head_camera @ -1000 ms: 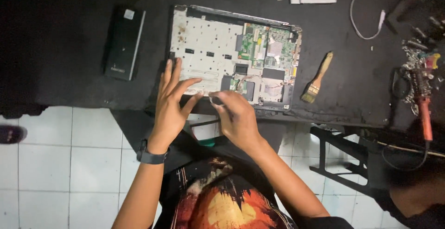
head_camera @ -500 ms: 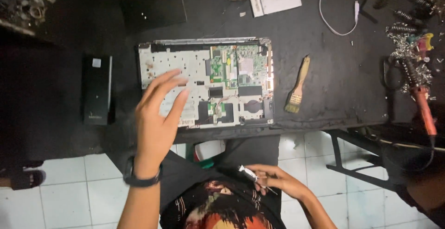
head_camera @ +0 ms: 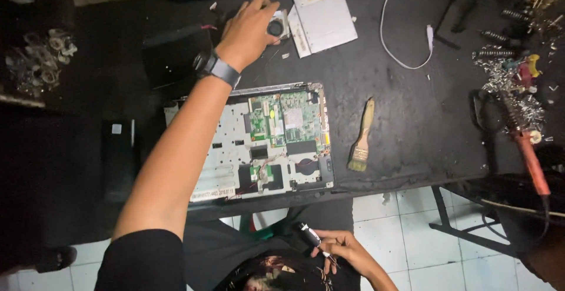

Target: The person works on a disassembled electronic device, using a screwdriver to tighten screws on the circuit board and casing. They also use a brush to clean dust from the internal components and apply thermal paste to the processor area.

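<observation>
Your left hand (head_camera: 250,29) reaches far across the dark counter (head_camera: 412,126), fingers curled loosely over a small round fan (head_camera: 275,28); whether they grip it, you cannot tell. Your right hand (head_camera: 341,250) rests low by your lap, fingers pinched around a slim screwdriver (head_camera: 312,238), kept ready off the work. The opened laptop base (head_camera: 259,144) lies flat at the near edge, green board exposed. A white strip label runs along its near edge. A silver drive (head_camera: 323,17) carries a yellow sticker. A brush (head_camera: 362,135) lies just beside the base.

Laptop base (head_camera: 259,144): left part hidden under forearm. Left hand (head_camera: 250,29): fingertips' contact unclear. Red-handled tool (head_camera: 529,155): tip lost in clutter.
</observation>
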